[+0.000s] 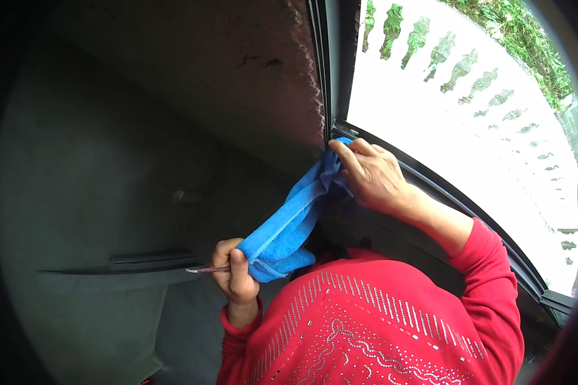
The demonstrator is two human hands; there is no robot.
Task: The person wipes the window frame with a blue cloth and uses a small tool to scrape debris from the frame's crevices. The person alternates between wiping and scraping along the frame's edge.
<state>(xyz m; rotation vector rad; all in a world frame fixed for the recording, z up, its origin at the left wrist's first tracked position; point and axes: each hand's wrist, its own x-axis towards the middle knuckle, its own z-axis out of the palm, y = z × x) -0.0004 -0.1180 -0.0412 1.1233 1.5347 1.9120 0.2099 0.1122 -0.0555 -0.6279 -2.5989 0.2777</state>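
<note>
A blue towelling cloth (282, 226) stretches between my two hands. My left hand (236, 274) grips its lower end, thumb on top. The same hand also holds a thin rod-like tool (200, 270) with a pale tip, which sticks out to the left; its exact kind cannot be told. Up at the corner of the dark window frame (349, 129), my right hand (373, 175) has the cloth's upper end bunched under its fingers. There the cloth touches the frame corner beside the wall.
A rough-edged wall (269, 86) meets the frame at its left. Beyond the window opening are a bright white balustrade (414, 110) and green plants (520, 38). The frame's lower rail (443, 190) runs along my right arm. The dim floor (77, 192) lies at left.
</note>
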